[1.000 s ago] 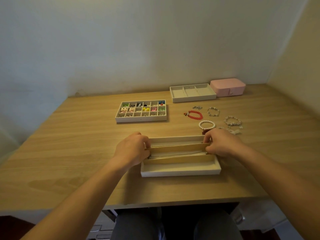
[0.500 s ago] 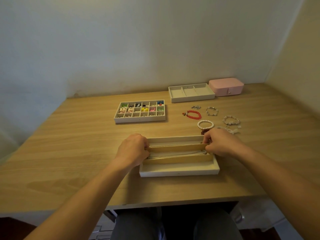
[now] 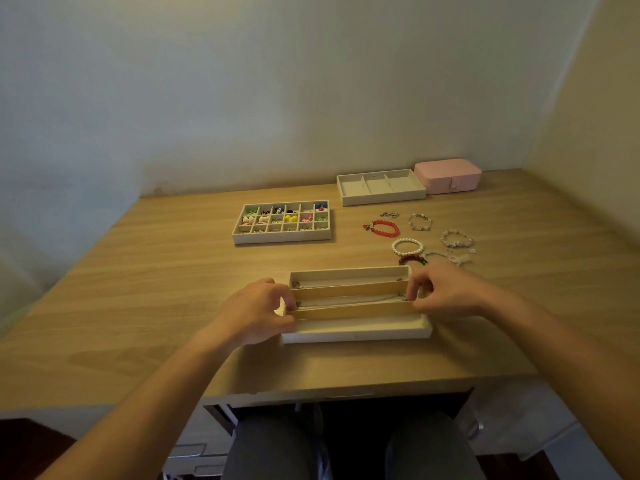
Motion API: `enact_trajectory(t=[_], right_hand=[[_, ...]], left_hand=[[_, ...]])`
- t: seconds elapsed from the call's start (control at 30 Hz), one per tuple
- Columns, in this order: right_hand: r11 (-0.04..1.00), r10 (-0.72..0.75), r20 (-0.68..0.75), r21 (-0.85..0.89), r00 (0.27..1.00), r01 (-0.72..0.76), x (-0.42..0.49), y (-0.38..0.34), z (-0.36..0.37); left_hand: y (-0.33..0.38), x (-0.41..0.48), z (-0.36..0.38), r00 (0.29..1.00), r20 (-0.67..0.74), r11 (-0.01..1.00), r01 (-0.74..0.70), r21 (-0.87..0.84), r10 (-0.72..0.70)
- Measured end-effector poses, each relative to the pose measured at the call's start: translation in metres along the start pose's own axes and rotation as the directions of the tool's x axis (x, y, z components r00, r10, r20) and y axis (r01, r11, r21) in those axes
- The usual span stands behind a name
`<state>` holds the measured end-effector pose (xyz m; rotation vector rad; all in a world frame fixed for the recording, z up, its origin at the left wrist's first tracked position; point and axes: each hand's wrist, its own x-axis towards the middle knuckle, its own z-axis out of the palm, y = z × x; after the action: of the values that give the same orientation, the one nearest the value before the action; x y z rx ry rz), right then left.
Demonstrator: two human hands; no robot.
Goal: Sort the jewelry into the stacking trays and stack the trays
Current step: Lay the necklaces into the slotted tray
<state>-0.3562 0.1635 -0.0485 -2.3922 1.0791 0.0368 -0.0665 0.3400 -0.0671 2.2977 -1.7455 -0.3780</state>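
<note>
A long tray (image 3: 356, 332) with three long slots sits on the bench (image 3: 173, 271), close to its near edge and right in front of the person. A thin chain (image 3: 346, 301) lies stretched along the middle slot. The left hand (image 3: 256, 313) is at the left end of that slot and the right hand (image 3: 446, 296) is at the right end. The fingers (image 3: 412, 294) of both hands are curled, and each hand seems to pinch one end of the chain. I think this is to pull it straight, so it fits the slot and does not tangle. Another chain (image 3: 346, 282) lies in the far slot.

Loose bracelets lie on the bench just past the tray's far right corner, like the red bracelet (image 3: 382, 227) and the white bead bracelet (image 3: 408, 246). That is a short reach for the right hand. The grid tray (image 3: 282, 237), far and a bit left, holds little bright pieces. The three-slot tray (image 3: 381, 199) sits far back, just beside a pink box (image 3: 446, 175). There is wide bare wood on the left for stacking. The long tray should not slide nearer, or it could tip off the edge
</note>
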Motion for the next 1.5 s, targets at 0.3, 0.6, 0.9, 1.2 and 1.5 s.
enact_trajectory(t=[0.3, 0.6, 0.9, 1.2, 1.5], right_hand=[[0.990, 0.056, -0.036, -0.130, 0.998, -0.060, 0.000, -0.006, 0.011], [0.977, 0.039, -0.027, -0.209, 0.999, -0.044, -0.006, -0.008, 0.008], [1.000, -0.011, 0.037, -0.019, 0.999, 0.012, 0.009, -0.015, -0.023], [0.984, 0.081, -0.282, 0.176, 0.956, -0.032, 0.105, -0.004, -0.066], [0.978, 0.206, -0.329, 0.076, 0.921, -0.192, 0.204, 0.028, -0.069]], left_hand=[[0.011, 0.008, 0.013, 0.994, -0.112, 0.996, 0.015, 0.090, -0.005], [0.015, 0.006, 0.013, 0.989, -0.125, 0.975, -0.052, 0.216, 0.080], [0.029, 0.023, -0.029, 0.981, 0.189, 0.941, -0.023, 0.337, -0.043], [0.061, 0.118, -0.053, 0.998, 0.056, 0.998, -0.039, 0.042, 0.037], [0.082, 0.227, -0.022, 0.998, -0.046, 0.967, -0.057, -0.247, 0.047]])
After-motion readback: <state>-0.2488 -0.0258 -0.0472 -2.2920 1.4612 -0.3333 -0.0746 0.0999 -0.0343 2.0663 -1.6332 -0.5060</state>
